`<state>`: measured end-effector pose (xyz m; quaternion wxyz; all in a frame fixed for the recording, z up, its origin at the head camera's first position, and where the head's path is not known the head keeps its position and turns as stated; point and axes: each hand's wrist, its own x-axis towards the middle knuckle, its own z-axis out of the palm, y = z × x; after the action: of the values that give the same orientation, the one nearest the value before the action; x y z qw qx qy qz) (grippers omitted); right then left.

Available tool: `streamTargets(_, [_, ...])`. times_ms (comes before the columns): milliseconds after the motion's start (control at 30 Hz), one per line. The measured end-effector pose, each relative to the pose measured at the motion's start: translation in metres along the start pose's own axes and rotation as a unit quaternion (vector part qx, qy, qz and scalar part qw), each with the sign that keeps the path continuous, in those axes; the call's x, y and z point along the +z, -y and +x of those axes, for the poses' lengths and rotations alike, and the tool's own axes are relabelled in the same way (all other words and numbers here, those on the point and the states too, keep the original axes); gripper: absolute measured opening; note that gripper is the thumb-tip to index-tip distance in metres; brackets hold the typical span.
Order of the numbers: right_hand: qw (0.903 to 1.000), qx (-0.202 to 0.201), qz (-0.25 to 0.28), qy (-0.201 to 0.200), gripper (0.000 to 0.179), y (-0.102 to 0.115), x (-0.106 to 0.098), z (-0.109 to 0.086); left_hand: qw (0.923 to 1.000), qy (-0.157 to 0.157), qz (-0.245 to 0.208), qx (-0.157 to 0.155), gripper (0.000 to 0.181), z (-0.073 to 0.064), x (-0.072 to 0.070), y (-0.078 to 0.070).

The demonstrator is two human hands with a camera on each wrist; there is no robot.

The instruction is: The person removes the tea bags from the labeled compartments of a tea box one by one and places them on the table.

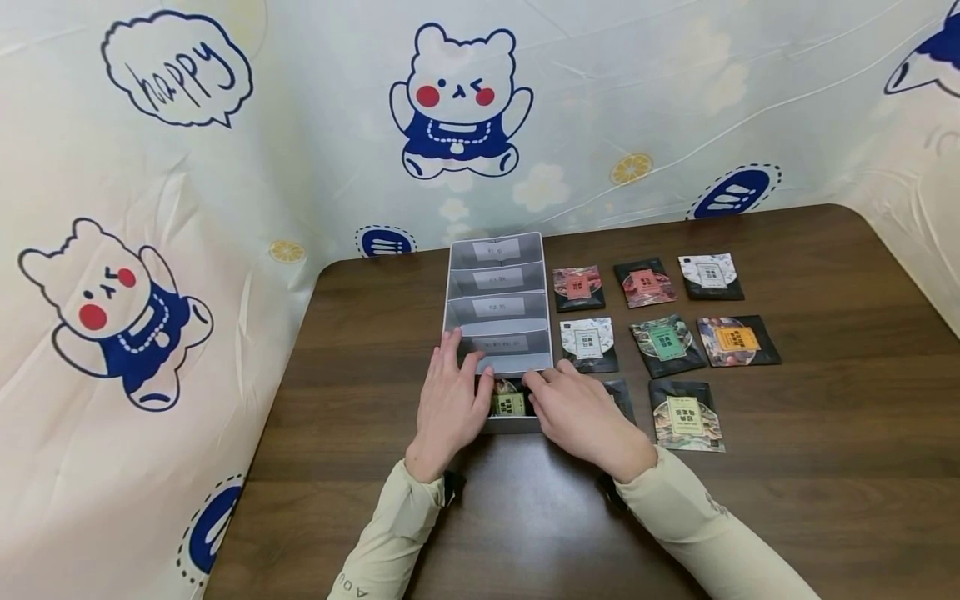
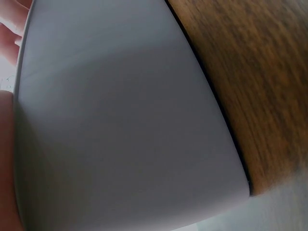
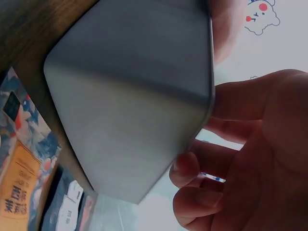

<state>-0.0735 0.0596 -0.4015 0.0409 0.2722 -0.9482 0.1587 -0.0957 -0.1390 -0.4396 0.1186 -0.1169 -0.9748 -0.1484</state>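
Observation:
A grey divided box (image 1: 547,312) with a paper label in several compartments stands on the table. In its nearest compartment is a dark tea sachet (image 1: 511,405) with a yellow-green label. My left hand (image 1: 452,400) reaches over the left rim, fingers spread and fairly straight, thumb right at the sachet's left edge. From the other side my right hand (image 1: 585,412) bends over the right rim, fingertips at the sachet's right edge. In the right wrist view its fingers (image 3: 197,204) curl beside the box wall (image 3: 115,130); whether they pinch the sachet I cannot tell.
Several tea sachets lie in rows right of the box, among them a red-labelled one (image 1: 578,287), a green-labelled one (image 1: 666,343) and an orange-labelled one (image 1: 738,340). Another sachet (image 1: 621,398) is partly hidden by my right hand. A printed curtain (image 1: 315,125) hangs behind the table.

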Motion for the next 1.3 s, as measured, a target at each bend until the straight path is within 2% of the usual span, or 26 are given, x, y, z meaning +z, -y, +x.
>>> streamTargets(133, [0.9998, 0.013, 0.017, -0.004, 0.011, 0.000, 0.003, 0.001, 1.0000, -0.004, 0.002, 0.003, 0.038, 0.000, 0.000, 0.000])
streamTargets(300, [0.9969, 0.043, 0.065, -0.004, 0.018, 0.002, 0.004, 0.002, 0.9999, -0.009, 0.000, 0.007, 0.039, 0.000, 0.000, 0.001])
streamTargets(467, [0.9919, 0.064, 0.108, -0.017, 0.020, 0.001, 0.007, 0.003, 1.0000, -0.007, -0.001, 0.006, 0.039, -0.001, 0.000, 0.000])
streamTargets(700, [0.9824, 0.080, 0.165, -0.035, 0.023, 0.000, 0.014, 0.005, 0.9997, -0.021, 0.000, 0.013, 0.037, 0.000, 0.001, 0.000])
streamTargets(833, [0.9778, 0.089, 0.184, -0.045, 0.021, 0.000, 0.018, 0.006, 0.9998, -0.016, 0.002, 0.010, 0.038, 0.000, 0.001, 0.000])
streamTargets(933, [0.9806, 0.088, 0.168, -0.051, 0.020, 0.001, 0.019, 0.006, 0.9999, -0.010, 0.001, 0.007, 0.040, 0.000, 0.000, 0.000])
streamTargets(1067, [0.9918, 0.066, 0.089, -0.063, 0.017, 0.003, 0.015, 0.003, 0.9999, -0.009, 0.001, 0.009, 0.040, 0.000, 0.000, 0.000])
streamTargets(1167, [0.9954, 0.046, 0.035, -0.076, 0.017, 0.005, 0.011, 0.000, 0.9999, -0.008, 0.001, 0.008, 0.040, 0.001, 0.000, 0.000])
streamTargets(1300, [0.9962, 0.042, 0.030, -0.071, 0.013, 0.006, 0.010, 0.001, 0.9999, -0.009, 0.000, 0.008, 0.040, 0.000, 0.000, 0.000])
